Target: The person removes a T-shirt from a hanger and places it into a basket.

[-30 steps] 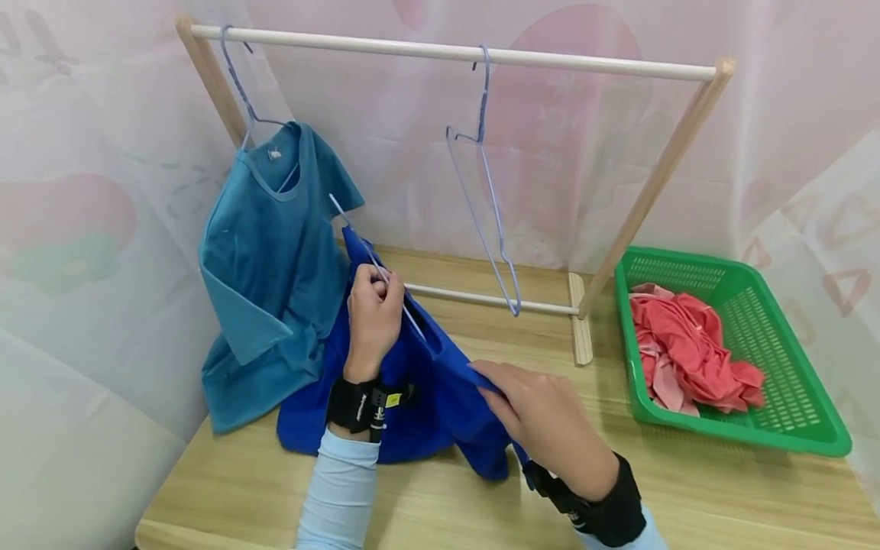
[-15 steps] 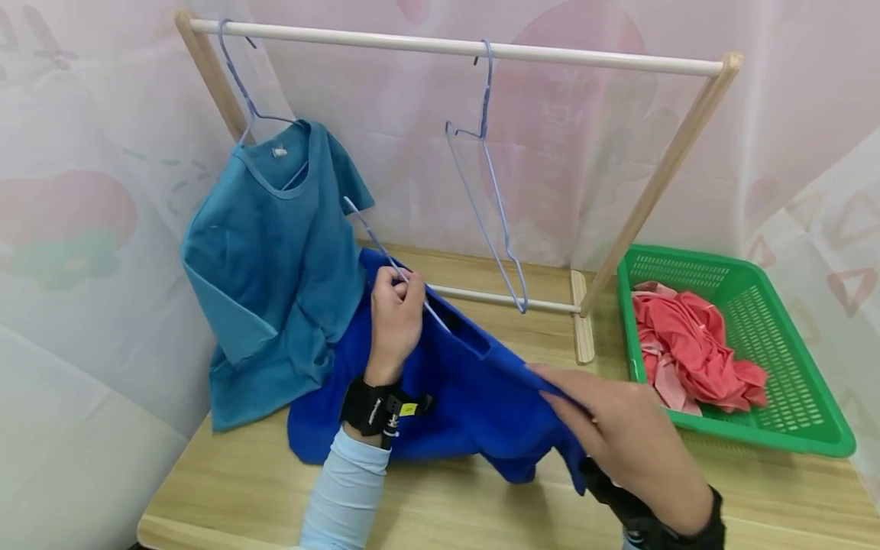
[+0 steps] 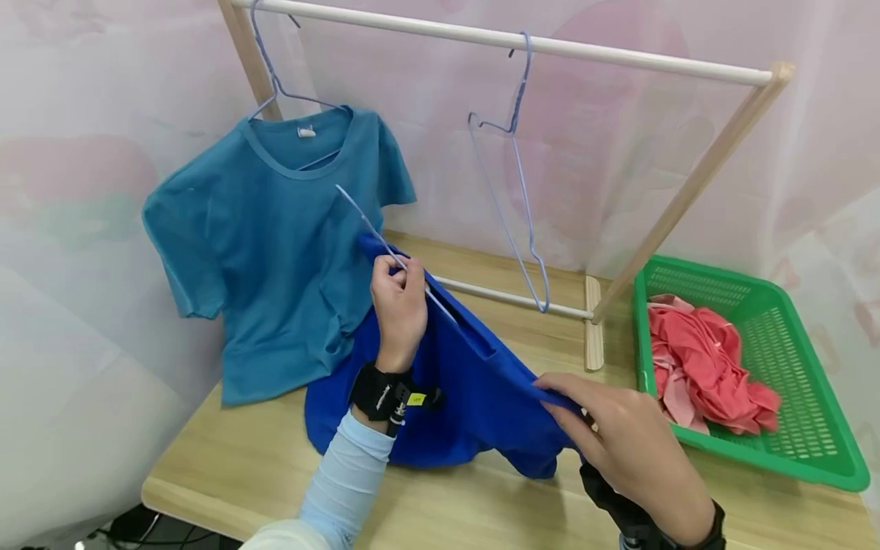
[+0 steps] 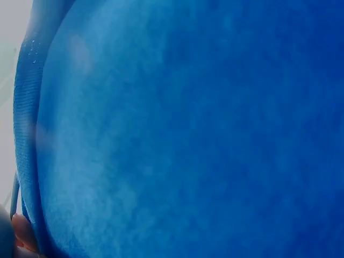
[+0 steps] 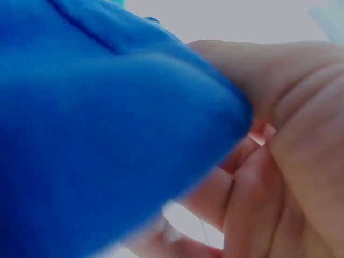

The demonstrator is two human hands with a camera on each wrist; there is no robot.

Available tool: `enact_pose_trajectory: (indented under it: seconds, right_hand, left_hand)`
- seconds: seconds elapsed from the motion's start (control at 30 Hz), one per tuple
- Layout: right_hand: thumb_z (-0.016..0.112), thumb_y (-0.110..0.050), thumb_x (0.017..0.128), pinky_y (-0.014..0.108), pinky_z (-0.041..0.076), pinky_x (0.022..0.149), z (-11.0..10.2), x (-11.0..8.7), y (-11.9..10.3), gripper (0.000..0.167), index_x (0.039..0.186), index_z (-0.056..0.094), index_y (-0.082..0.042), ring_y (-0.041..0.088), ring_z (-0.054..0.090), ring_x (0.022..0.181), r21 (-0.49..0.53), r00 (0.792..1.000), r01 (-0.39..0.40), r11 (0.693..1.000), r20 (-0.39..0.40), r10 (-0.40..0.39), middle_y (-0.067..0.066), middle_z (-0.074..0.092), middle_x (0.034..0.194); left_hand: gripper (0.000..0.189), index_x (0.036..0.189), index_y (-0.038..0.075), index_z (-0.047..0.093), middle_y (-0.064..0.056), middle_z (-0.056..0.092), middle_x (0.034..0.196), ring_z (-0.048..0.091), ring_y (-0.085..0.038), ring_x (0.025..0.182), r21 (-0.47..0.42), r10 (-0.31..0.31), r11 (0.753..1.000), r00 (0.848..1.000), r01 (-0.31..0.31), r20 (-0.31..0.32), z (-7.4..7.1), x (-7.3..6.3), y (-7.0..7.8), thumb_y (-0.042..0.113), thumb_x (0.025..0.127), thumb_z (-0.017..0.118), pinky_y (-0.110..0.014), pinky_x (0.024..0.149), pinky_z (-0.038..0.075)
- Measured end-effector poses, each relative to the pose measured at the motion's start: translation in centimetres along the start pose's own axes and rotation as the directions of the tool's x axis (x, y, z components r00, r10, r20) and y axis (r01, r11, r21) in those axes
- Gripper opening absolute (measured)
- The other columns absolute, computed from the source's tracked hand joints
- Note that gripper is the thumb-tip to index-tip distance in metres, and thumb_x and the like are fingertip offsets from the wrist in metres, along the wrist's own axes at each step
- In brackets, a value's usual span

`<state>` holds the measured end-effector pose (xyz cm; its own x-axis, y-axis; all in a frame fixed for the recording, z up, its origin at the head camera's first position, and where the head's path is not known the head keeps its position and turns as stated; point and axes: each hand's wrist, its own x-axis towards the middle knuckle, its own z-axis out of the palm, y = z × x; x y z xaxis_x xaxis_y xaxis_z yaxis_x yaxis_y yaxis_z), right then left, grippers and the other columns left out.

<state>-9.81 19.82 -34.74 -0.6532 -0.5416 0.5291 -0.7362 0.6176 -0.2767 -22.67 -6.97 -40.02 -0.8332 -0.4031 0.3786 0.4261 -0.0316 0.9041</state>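
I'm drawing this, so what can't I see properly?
Head view: part of the held lavender wire hanger, hidden by the left hand.
Head view: any writing on the white fabric label, too small.
Head view: upper left corner of the pale wooden rack, cut off by the top edge.
Left wrist view: whatever lies behind the blurred blue cloth.

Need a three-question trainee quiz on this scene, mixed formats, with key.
1. True or false: the left hand holds a hanger.
2. Short answer: what does the right hand pinch?
3. Where does the red cloth lie?
A) Over the rack's bar
B) In the green basket
C) Under the teal shirt

Key: 1. True. 2. The deep-blue garment. 3. B.
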Motion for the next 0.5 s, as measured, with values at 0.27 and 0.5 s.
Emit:
enact_pose_trajectory:
  seconds: [0.27, 0.5]
  right_hand:
    - [0.084, -0.01, 0.086, 0.018, 0.054, 0.063, -0.3, -0.1, -0.4, 0.032, 0.111, 0.073, -0.026, -0.006, 0.069, 0.078, -0.026, 0.996, -0.039, 0.999, 0.079, 0.041, -0.017, 0.077, 0.099]
    - [0.08, -0.014, 0.093, 0.017, 0.05, 0.061, 0.0, -0.1, -0.2, 0.025, 0.111, 0.072, -0.029, -0.011, 0.061, 0.075, 0.047, 0.979, -0.121, 0.992, 0.172, 0.111, -0.018, 0.076, 0.099]
  left_hand:
    - [0.007, 0.101, 0.008, 0.051, 0.013, 0.039, 0.053, 0.028, -0.005, 0.043, -0.056, -0.013, 0.998, 0.997, 0.009, -0.071, -0.4, 0.9, 0.2, 0.009, 0.107, 0.054, -0.022, 0.046, 0.024]
    - [0.009, 0.101, 0.008, 0.048, 0.01, 0.051, 0.057, 0.039, -0.005, 0.047, -0.124, -0.094, 0.988, 0.995, 0.095, 0.015, -1.3, 0.9, 0.8, 0.007, 0.107, 0.054, -0.02, 0.049, 0.03]
